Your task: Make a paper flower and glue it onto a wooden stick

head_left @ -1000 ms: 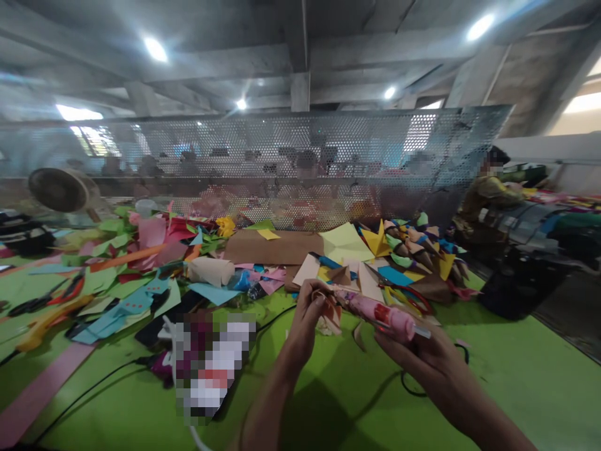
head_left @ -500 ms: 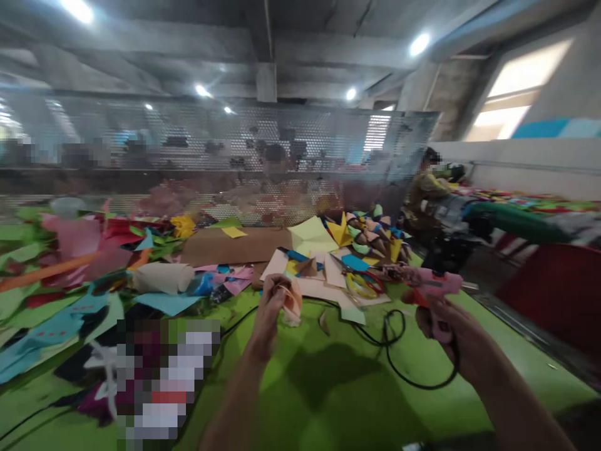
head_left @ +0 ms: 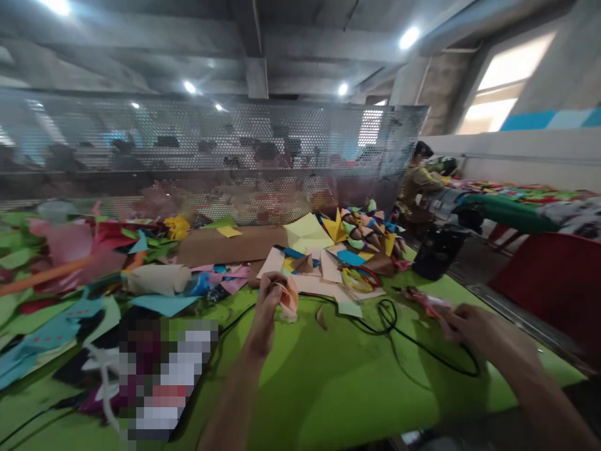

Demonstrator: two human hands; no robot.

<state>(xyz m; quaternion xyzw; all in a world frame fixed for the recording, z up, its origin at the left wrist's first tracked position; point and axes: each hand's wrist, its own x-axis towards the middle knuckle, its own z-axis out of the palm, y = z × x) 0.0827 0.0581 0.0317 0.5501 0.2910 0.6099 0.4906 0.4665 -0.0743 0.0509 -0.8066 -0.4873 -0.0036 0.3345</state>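
My left hand (head_left: pixel 267 308) is raised over the green table (head_left: pixel 328 382), its fingers pinched on a small folded peach paper piece (head_left: pixel 287 299). My right hand (head_left: pixel 474 326) is low at the table's right edge, blurred by motion. It lies against a pink glue gun (head_left: pixel 428 302) that rests on the green surface; I cannot see whether the fingers still grip it. The gun's black cord (head_left: pixel 399 326) loops across the table between my hands.
Coloured paper sheets and scraps (head_left: pixel 117 263), brown card (head_left: pixel 230 245), scissors with yellow handles (head_left: pixel 355 279) and folded paper cones (head_left: pixel 370 235) cover the far table. A perforated metal screen (head_left: pixel 211 156) stands behind. A person (head_left: pixel 417 181) sits at the right. A blurred object (head_left: pixel 164 369) lies front left.
My right hand has swung the pink glue gun away from the paper piece to the right and down onto the table. My left hand still holds the paper. The view has turned right.
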